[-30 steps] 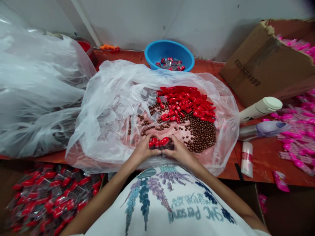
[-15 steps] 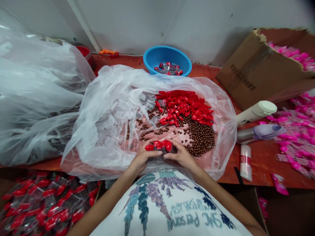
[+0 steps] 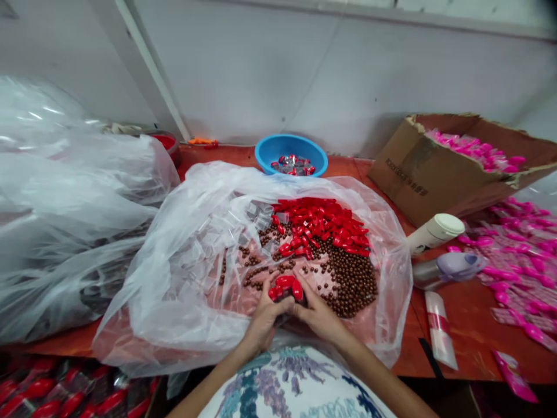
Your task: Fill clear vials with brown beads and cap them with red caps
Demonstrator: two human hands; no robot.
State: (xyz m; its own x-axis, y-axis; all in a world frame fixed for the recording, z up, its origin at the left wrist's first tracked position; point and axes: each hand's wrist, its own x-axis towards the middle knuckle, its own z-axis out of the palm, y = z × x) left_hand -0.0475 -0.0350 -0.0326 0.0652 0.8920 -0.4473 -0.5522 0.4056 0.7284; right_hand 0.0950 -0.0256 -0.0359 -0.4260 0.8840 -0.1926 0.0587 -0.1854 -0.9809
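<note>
My left hand (image 3: 264, 316) and my right hand (image 3: 317, 314) are pressed together, closed around a bunch of small tubes with red caps (image 3: 285, 287). They rest at the near edge of an opened clear plastic bag (image 3: 174, 273). Inside the bag lie a heap of loose red caps (image 3: 326, 223), many small brown balls (image 3: 352, 278) and several empty clear tubes (image 3: 256, 212).
A blue bowl (image 3: 290, 148) with a few capped tubes stands behind the bag. A large clear bag (image 3: 65, 203) fills the left. At right are a cardboard box (image 3: 439, 174) of pink items, two lying bottles (image 3: 435, 232) and scattered pink packets (image 3: 513, 255). Finished red-capped packs (image 3: 65, 395) lie below left.
The camera has tilted up, so the table sits lower in view. My hands keep hold of the capped tubes and have drawn slightly closer together.
</note>
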